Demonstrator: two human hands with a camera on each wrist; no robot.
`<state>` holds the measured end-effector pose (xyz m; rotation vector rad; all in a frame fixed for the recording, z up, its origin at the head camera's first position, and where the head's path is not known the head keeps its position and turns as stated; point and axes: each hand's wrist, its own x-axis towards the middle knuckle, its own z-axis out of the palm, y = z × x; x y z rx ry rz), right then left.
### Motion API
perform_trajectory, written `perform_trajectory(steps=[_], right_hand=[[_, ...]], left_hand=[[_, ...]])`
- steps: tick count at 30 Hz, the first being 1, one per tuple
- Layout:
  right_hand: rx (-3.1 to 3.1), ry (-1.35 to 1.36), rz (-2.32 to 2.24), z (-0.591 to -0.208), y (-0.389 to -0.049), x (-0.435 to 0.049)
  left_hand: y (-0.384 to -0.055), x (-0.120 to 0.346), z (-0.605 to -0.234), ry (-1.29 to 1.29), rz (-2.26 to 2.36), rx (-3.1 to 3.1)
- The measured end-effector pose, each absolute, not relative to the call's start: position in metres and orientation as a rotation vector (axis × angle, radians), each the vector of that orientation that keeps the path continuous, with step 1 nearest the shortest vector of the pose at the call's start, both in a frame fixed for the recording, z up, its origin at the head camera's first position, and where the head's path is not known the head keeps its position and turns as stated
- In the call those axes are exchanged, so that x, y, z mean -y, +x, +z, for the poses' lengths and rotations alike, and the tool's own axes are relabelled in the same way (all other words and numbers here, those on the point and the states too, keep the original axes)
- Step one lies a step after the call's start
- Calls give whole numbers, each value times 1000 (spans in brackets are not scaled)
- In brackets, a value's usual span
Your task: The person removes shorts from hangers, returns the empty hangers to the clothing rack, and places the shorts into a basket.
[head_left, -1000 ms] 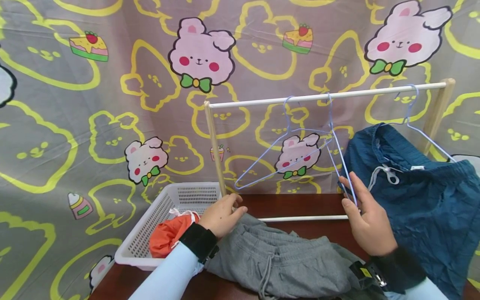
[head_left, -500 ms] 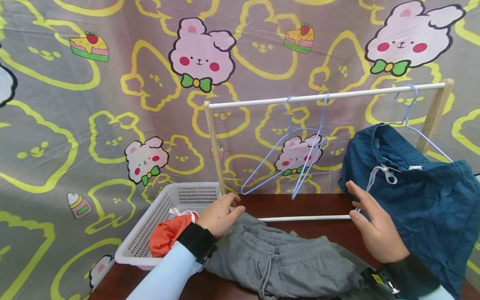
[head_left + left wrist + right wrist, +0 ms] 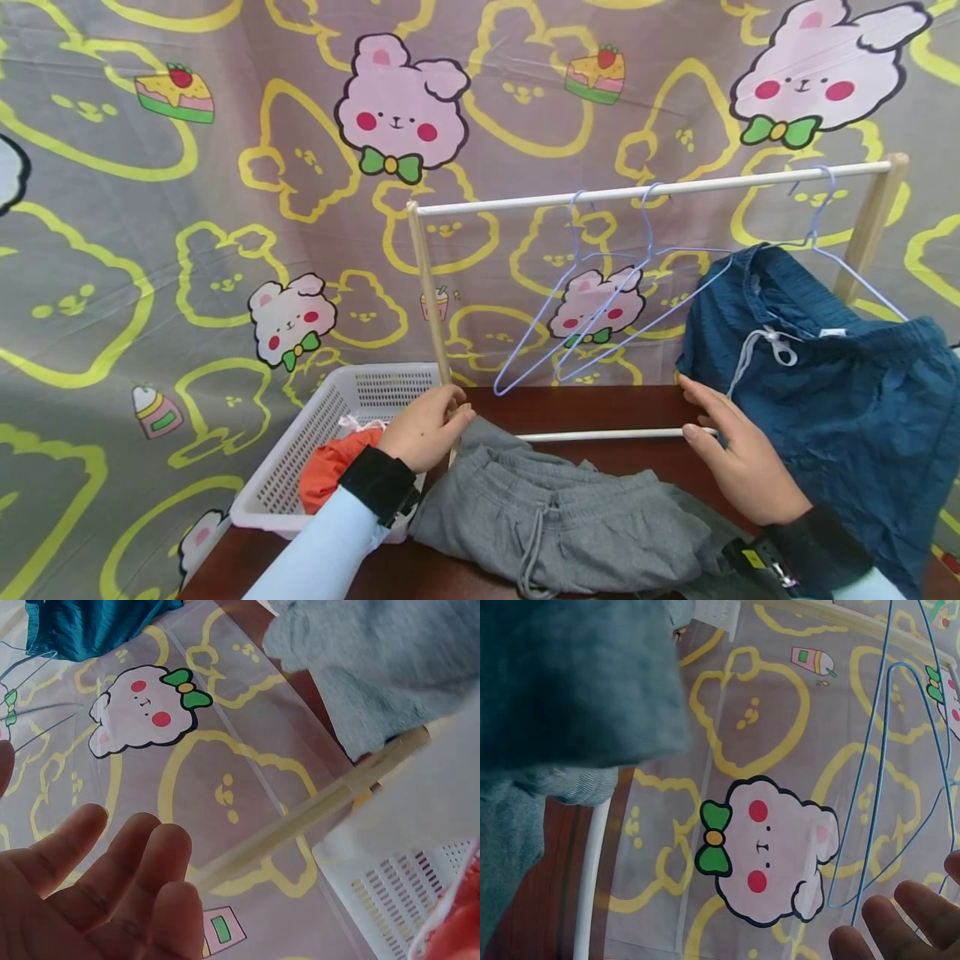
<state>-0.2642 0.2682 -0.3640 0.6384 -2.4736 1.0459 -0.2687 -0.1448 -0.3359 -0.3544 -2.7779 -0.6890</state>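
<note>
My left hand point(image 3: 426, 427) hovers by the rack's left post, between the basket and a grey drawstring garment point(image 3: 570, 517) on the table. Its loosely bent fingers point(image 3: 135, 855) hold nothing in the left wrist view. Nothing is in my right hand point(image 3: 742, 454) either, its fingers extended beside dark blue drawstring shorts point(image 3: 832, 392). Those shorts hang from a hanger point(image 3: 855, 279) at the rail's right. Two bare light-blue wire hangers hang mid-rail: one hanger point(image 3: 528, 333) on the left and another hanger point(image 3: 678, 298) slanting nearer my right hand.
A white rail point(image 3: 510, 200) on wooden posts forms the rack, with a lower white bar point(image 3: 600, 435). At left, a white perforated basket point(image 3: 262, 467) contains an orange bundle point(image 3: 337, 467) with white cord. Behind hangs a patterned curtain point(image 3: 225, 250); the table point(image 3: 225, 567) is dark red-brown.
My right hand has let go of the second bare hanger, which swung left and turned to show its full width. My left hand has shifted slightly left.
</note>
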Motion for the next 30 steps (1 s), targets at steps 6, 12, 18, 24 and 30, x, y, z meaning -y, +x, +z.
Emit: perform_trajectory(steps=[6,12,18,24,30], right_hand=[[2505,627,1067,-366,-263,-267],[2524,634,1054,-368,-263,-266],[2545,646,1109,-371,-264,-265],[2553,670,1145,-373,-264,-262],[2564,680,1113,-373,-264,-261]], left_hand=[[-264,153,-334,-300,-654,2783],[-257,170,-332,-259,-627,2793],[-247,193,-331,-243,-613,2777],[-233,219,-334,-151,-540,2743],[-221,240,-335,-85,-465,2740]])
